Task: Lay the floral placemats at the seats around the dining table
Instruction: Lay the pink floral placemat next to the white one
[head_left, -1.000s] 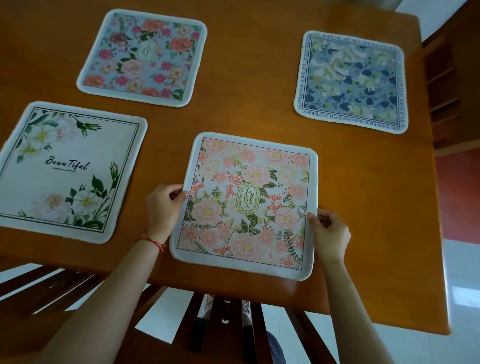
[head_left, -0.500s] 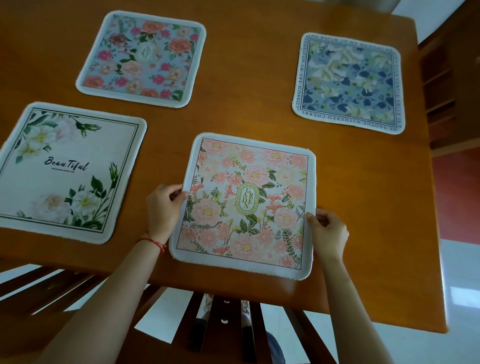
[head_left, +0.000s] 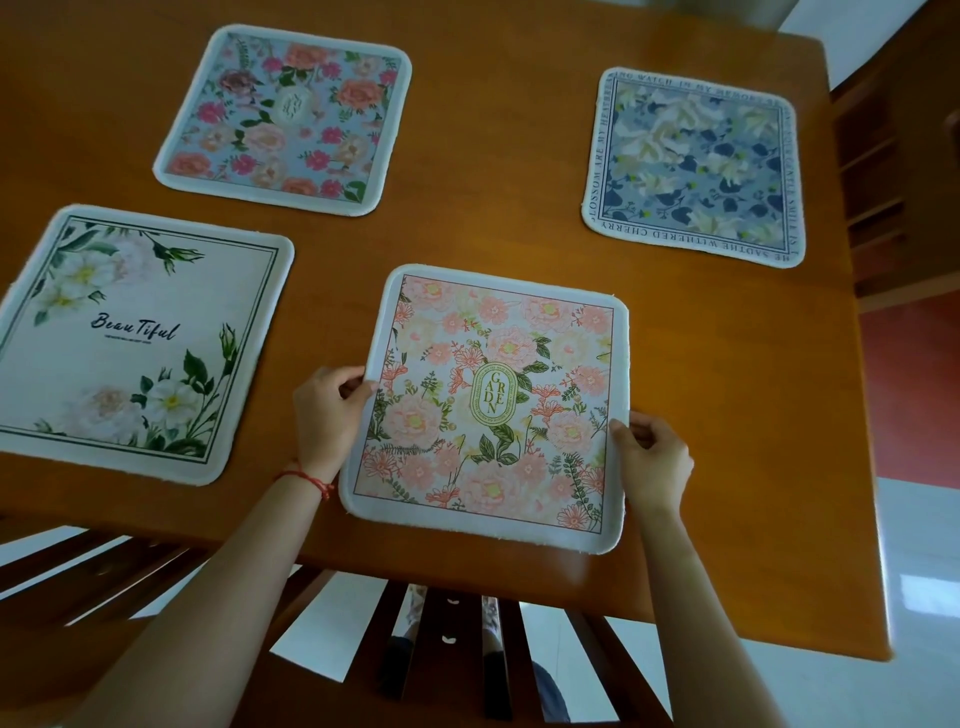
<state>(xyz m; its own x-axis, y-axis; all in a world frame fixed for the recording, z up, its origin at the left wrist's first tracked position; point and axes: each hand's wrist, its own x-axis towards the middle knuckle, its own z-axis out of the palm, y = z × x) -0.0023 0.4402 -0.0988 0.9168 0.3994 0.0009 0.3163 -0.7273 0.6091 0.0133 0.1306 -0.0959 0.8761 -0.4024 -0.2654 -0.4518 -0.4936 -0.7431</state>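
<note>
Several floral placemats lie flat on the wooden dining table (head_left: 519, 218). The pink "Garden Green" placemat (head_left: 493, 405) lies at the near edge in front of me. My left hand (head_left: 327, 415) pinches its left edge and my right hand (head_left: 652, 467) pinches its right edge. A white "Beautiful" placemat (head_left: 130, 343) is at the near left. A blue-grey placemat with pink roses (head_left: 285, 117) lies at the far left. A navy-and-cream placemat (head_left: 693, 169) lies at the far right.
A wooden chair back (head_left: 447, 649) with slats stands under the near table edge below my arms. Another chair (head_left: 78, 566) is at the lower left. A wooden shelf (head_left: 893, 182) stands right of the table, above a red and white floor (head_left: 919, 415).
The pink placemat and both hands have hardly moved; my grip on its two side edges stays the same. The view has shifted very slightly.
</note>
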